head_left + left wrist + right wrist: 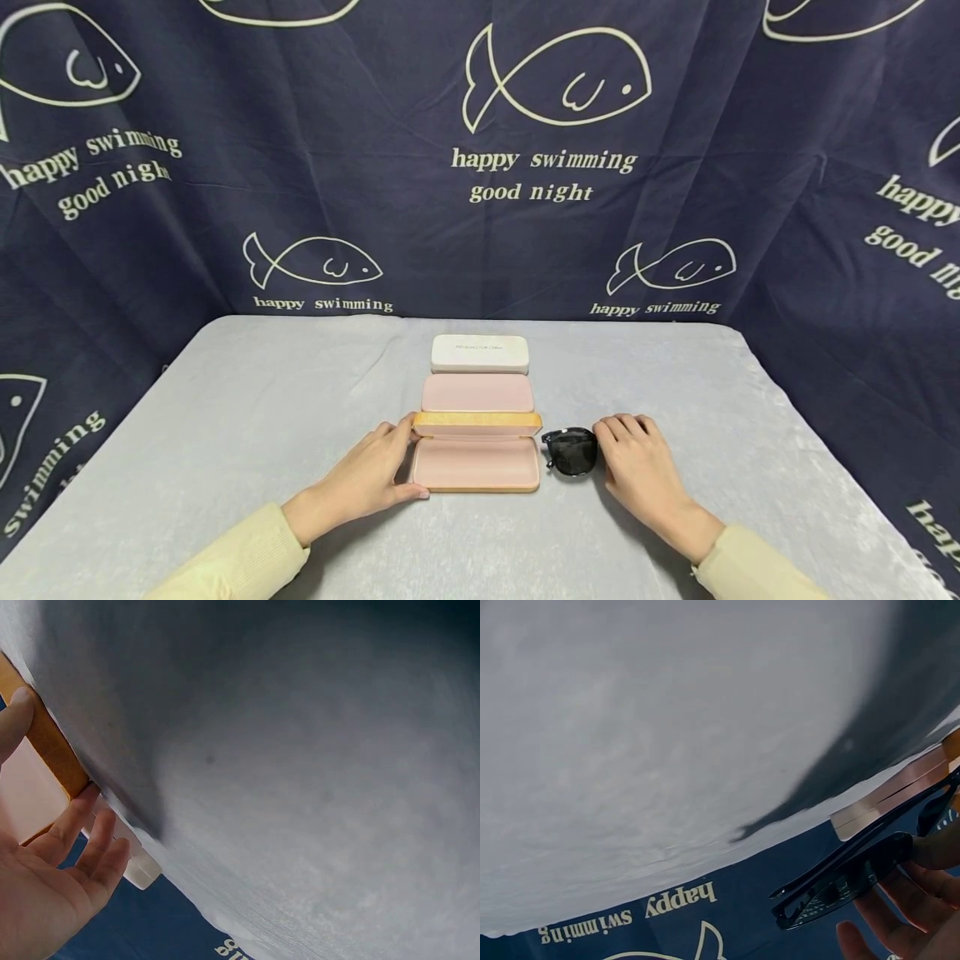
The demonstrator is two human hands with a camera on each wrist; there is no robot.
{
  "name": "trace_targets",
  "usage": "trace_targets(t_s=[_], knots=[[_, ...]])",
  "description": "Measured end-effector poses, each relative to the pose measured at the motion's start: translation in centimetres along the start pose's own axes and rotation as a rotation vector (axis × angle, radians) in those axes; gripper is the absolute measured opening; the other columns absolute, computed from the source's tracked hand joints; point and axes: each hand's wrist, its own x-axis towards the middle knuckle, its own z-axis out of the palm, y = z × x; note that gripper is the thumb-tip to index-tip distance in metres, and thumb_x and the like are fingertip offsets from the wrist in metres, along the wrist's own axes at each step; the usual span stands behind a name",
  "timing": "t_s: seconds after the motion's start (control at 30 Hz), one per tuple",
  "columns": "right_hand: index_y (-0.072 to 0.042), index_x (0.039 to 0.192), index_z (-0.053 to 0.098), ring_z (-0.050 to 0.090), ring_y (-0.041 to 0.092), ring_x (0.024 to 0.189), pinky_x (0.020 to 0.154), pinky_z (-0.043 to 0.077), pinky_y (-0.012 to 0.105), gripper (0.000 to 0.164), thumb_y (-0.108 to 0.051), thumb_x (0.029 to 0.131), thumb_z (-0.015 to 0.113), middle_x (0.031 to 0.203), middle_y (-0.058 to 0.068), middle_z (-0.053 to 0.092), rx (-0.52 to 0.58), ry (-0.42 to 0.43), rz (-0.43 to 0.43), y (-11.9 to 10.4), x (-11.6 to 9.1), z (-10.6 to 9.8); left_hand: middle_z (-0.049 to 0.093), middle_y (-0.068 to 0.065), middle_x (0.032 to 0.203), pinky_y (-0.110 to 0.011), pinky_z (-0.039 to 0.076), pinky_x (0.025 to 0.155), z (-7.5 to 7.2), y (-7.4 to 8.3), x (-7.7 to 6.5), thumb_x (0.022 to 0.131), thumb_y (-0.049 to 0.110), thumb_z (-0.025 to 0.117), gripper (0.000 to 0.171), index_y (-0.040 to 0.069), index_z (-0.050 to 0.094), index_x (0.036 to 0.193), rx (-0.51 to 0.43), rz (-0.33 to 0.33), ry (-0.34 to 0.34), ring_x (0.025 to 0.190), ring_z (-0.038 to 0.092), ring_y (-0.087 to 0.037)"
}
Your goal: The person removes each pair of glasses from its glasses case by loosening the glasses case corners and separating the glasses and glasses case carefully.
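Observation:
An orange glasses case (476, 464) with a pale pink lining lies with its lid up on the table. My left hand (371, 471) grips its left end, thumb at the front corner and fingers by the hinge side; in the left wrist view the thumb (16, 724) presses on the orange edge (56, 754). Just right of the case, my right hand (645, 467) holds black sunglasses (573, 452) by one side, dark lenses showing. The right wrist view has the sunglasses (844, 885) pinched between thumb and fingers, above the tabletop. No glasses lie in the case.
Behind the raised lid lies a closed pink case (477, 392), and behind that a white case (480, 353) with small lettering. A pale grey cloth covers the table (300, 400). Dark blue curtains (420, 225) with fish prints stand around the back and sides.

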Motion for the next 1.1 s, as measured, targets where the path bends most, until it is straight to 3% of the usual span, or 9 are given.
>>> trace_targets(t_s=[0.17,0.9,1.1], knots=[[-0.003,0.082,0.055,0.056,0.029,0.081,0.074,0.04,0.042,0.032,0.003,0.052,0.063,0.082,0.011,0.061,-0.012,-0.012,0.013,0.6,0.1,0.3,0.063,-0.005,0.113,-0.036,0.046,0.081,0.0,-0.1,0.0,0.068,0.046,0.075,0.095,-0.006,0.032,0.134,0.005,0.002,0.002,0.096,0.054,-0.02],[-0.004,0.077,0.053,0.054,0.03,0.072,0.071,0.04,0.043,0.023,0.005,0.055,0.057,0.074,0.011,0.06,-0.013,0.001,0.052,3.0,2.0,2.5,0.062,-0.004,0.112,-0.034,0.045,0.079,0.1,-0.2,0.0,0.068,0.046,0.075,0.094,-0.006,0.032,0.134,0.002,0.013,0.005,0.094,0.053,-0.018],[-0.004,0.078,0.053,0.054,0.029,0.074,0.072,0.04,0.043,0.025,0.004,0.055,0.06,0.075,0.011,0.06,-0.017,-0.039,0.065,3.4,2.8,2.6,0.062,-0.005,0.111,-0.034,0.045,0.079,0.1,-0.2,0.0,0.067,0.045,0.076,0.094,-0.008,0.033,0.133,0.003,0.022,0.013,0.093,0.053,-0.018]])
